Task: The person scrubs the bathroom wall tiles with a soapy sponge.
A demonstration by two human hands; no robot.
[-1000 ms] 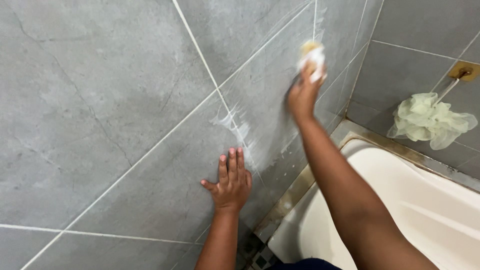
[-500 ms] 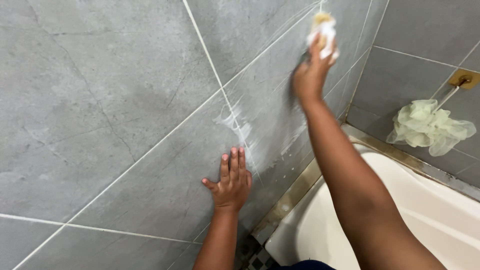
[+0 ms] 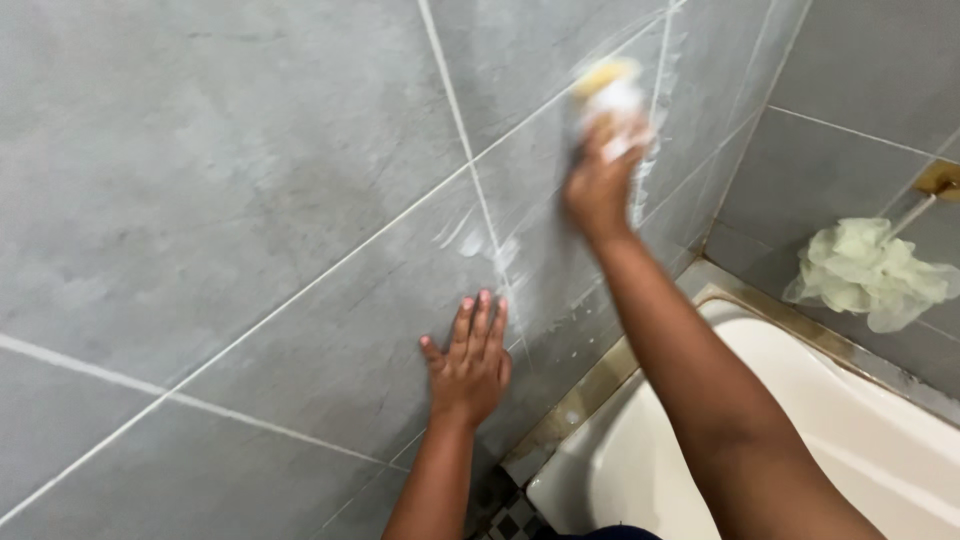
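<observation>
Grey tiled wall (image 3: 230,230) fills most of the view, with white soapy smears only in a band near the middle and up around 1 o'clock, so I'd say the scrubbing is partway at best: the big tiles toward 9 and 7 o'clock look dry and untouched. White bathtub (image 3: 800,450) sits at 5 o'clock, and a pale green mesh bath pouf (image 3: 865,275) hangs at 3 o'clock from a brass fitting. Right hand (image 3: 597,185) is stretched up toward 1 o'clock, arm nearly straight, fingers clenched around a yellow and white sponge (image 3: 610,90) pressed on the wall; it's blurry, so the exact grip is hard to call. Left hand (image 3: 470,360) is flat on the tile around 6 o'clock, fingers spread, holding nothing, just bracing.
</observation>
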